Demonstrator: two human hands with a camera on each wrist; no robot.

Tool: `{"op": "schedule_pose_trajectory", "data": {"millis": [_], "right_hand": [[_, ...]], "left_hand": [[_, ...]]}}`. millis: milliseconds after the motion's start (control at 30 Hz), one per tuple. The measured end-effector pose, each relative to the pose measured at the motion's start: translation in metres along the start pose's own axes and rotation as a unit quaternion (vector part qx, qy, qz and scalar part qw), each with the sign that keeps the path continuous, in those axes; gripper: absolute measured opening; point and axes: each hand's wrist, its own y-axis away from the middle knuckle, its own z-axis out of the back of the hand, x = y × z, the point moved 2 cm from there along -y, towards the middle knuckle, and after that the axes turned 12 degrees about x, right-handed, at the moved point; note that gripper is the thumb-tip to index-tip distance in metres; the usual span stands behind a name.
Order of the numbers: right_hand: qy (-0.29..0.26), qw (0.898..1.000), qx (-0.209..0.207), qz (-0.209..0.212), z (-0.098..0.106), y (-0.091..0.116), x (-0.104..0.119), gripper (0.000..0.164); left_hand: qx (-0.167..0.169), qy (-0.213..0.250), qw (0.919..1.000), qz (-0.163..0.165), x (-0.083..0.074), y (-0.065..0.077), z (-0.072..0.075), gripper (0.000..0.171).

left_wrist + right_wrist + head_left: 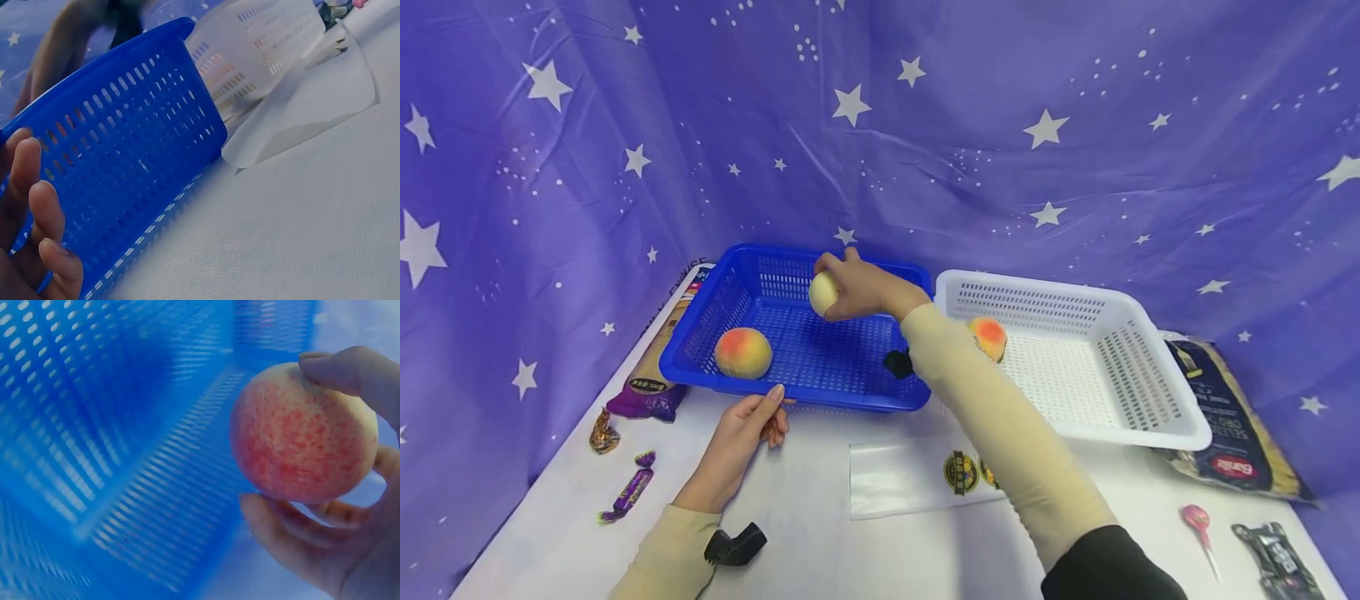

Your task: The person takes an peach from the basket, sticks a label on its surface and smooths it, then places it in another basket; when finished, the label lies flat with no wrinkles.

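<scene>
My right hand [867, 286] holds a peach [304, 432] between thumb and fingers, above the blue basket [842, 398]. The right wrist view shows the peach's red-speckled side; from the head it looks pale yellow. At the basket's front rim is my left hand [743, 433], its thumb over the rim and its other fingers [47, 209] bent against the outer wall. Another peach [743, 353], yellow with a red blush, lies inside the blue basket at the left front. A third peach [989, 337] sits in the white basket [1150, 437], partly behind my right sleeve.
A flat clear bag [895, 483] with round stickers lies in front of the baskets. Wrapped candies [628, 493] and a purple-ended packet [647, 400] are at the left. At the right are a dark pasta bag [1232, 425], a pink lollipop [1197, 518] and a dark wrapper [1277, 554].
</scene>
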Motion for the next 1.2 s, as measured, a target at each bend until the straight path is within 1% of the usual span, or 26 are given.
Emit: {"op": "schedule_pose_trajectory", "data": {"millis": [133,233,300,367,433,500,567,667,733,800,900,1000,1100,1200], "right_hand": [[0.024,0.997,-0.053,0.054,0.014,0.059,0.009,0.063],[0.041,0.993,-0.080,0.081,0.014,0.110,0.013,0.064],[0.057,0.990,-0.094,0.090,0.010,0.144,0.014,0.065],[0.066,0.990,-0.094,0.087,-0.001,0.177,0.015,0.065],[0.067,0.991,-0.085,0.078,-0.016,0.206,0.016,0.066],[0.063,0.993,-0.076,0.061,-0.035,0.229,0.015,0.067],[0.062,0.995,-0.069,0.034,-0.057,0.246,0.013,0.066],[0.067,0.996,-0.062,-0.005,-0.091,0.263,0.008,0.063],[0.062,0.997,-0.045,-0.023,-0.111,0.270,0.004,0.060],[0.041,0.999,-0.021,-0.027,-0.129,0.273,0.001,0.058],[0.011,0.999,0.013,-0.031,-0.151,0.271,-0.003,0.054],[0.005,0.999,0.018,-0.036,-0.165,0.267,-0.005,0.055],[0.015,0.999,0.007,-0.045,-0.172,0.266,-0.004,0.058],[0.022,0.998,-0.002,-0.057,-0.175,0.265,-0.002,0.063]], "left_hand": [[0.014,-0.009,0.9998,-0.012,0.000,-0.004,0.004,0.058],[0.009,-0.006,0.9999,-0.008,0.001,-0.005,0.006,0.060],[0.007,-0.007,0.9999,-0.011,0.001,-0.006,0.007,0.060],[0.011,-0.010,0.9998,-0.017,0.000,-0.006,0.009,0.060],[0.016,-0.010,0.9994,-0.028,0.000,-0.007,0.011,0.057],[0.024,-0.009,0.9988,-0.041,0.000,-0.006,0.013,0.055],[0.020,0.002,0.9988,-0.045,0.000,-0.006,0.016,0.052],[0.018,0.009,0.9987,-0.047,0.001,-0.005,0.018,0.053],[0.020,0.006,0.9987,-0.046,0.001,-0.004,0.020,0.054],[0.026,0.002,0.9987,-0.045,0.001,-0.003,0.023,0.055],[0.030,-0.005,0.9986,-0.042,0.000,-0.001,0.027,0.056],[0.019,0.001,0.9991,-0.038,-0.001,0.001,0.029,0.056],[0.012,0.011,0.9991,-0.039,-0.002,0.002,0.030,0.054],[0.020,0.016,0.9989,-0.040,-0.001,0.002,0.031,0.053]]}}
